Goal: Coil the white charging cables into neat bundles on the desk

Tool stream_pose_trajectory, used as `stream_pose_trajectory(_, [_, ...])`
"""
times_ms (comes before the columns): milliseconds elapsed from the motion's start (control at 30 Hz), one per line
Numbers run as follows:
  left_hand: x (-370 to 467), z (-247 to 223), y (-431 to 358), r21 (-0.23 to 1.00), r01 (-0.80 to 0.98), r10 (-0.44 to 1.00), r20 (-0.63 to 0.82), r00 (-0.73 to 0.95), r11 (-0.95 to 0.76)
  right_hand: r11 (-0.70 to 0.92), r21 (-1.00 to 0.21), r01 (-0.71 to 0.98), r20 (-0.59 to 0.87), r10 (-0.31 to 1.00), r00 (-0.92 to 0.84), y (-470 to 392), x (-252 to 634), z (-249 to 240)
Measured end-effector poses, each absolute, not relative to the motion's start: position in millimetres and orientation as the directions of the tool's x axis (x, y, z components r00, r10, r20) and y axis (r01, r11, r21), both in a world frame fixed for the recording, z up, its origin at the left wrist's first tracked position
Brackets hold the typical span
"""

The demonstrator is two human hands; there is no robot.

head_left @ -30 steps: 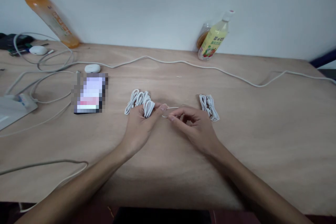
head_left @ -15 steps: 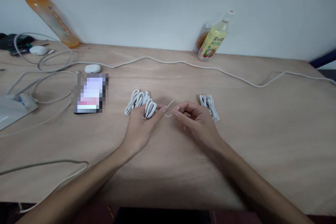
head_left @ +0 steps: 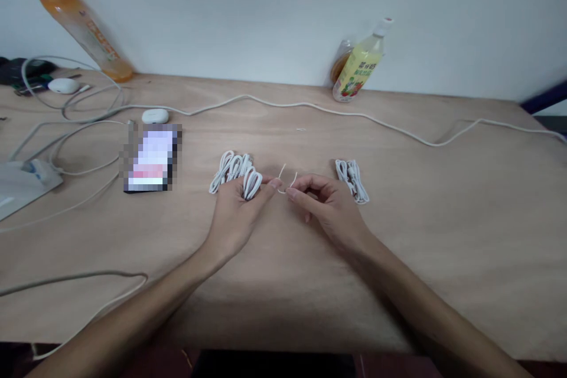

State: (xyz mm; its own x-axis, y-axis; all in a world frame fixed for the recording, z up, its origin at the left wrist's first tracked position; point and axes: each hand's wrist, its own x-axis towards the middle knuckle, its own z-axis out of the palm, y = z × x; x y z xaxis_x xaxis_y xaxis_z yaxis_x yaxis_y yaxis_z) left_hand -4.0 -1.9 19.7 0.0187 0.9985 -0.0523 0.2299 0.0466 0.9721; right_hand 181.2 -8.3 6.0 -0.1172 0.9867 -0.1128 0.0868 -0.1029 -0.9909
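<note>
My left hand (head_left: 241,204) is closed, with a coiled white cable (head_left: 252,183) tucked between its thumb and fingers. Its thumb and fingertip also pinch one part of a thin white twist tie (head_left: 282,191). Close by on the right, my right hand (head_left: 328,204) pinches the tie's other part. The tie bows between the hands, and both ends stick upward. Coiled white cables (head_left: 228,171) lie just behind my left hand, partly covered by it. More coiled cables (head_left: 352,180) rest behind my right hand.
A phone (head_left: 153,159) lies left of the cables, near a white earbud case (head_left: 155,116). A long white cord (head_left: 310,105) crosses the back of the wooden table. An orange bottle (head_left: 88,35) and a yellow bottle (head_left: 358,68) stand by the wall. A small loose tie (head_left: 301,129) lies mid-table.
The twist tie's ends have turned more upright between my fingertips. My right hand has shifted slightly left, closer to my left hand. Both hands keep their hold.
</note>
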Motion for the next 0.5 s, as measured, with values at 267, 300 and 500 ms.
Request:
stream_pose_trajectory(267, [-4.9, 15.5, -1.2, 0.97, 0.24, 0.995, -0.045, 0.084, 0.024, -0.046, -0.943, 0.329, -0.008, 0.993, 0.118, -4.8, 187.7, 1.6])
stream_pose_trajectory(300, [-5.1, 14.1, -1.0, 0.972, 0.235, 0.995, -0.04, 0.087, 0.018, -0.072, -0.934, 0.351, -0.03, 0.992, 0.124, -4.3, 188.6, 1.4])
stream_pose_trajectory(500, [-2.2, 13.6, -5.1, 0.969, 0.076, 0.955, -0.246, 0.165, 0.236, -0.117, -0.886, 0.449, -0.069, 0.99, 0.122, -3.4, 190.4, 3.1])
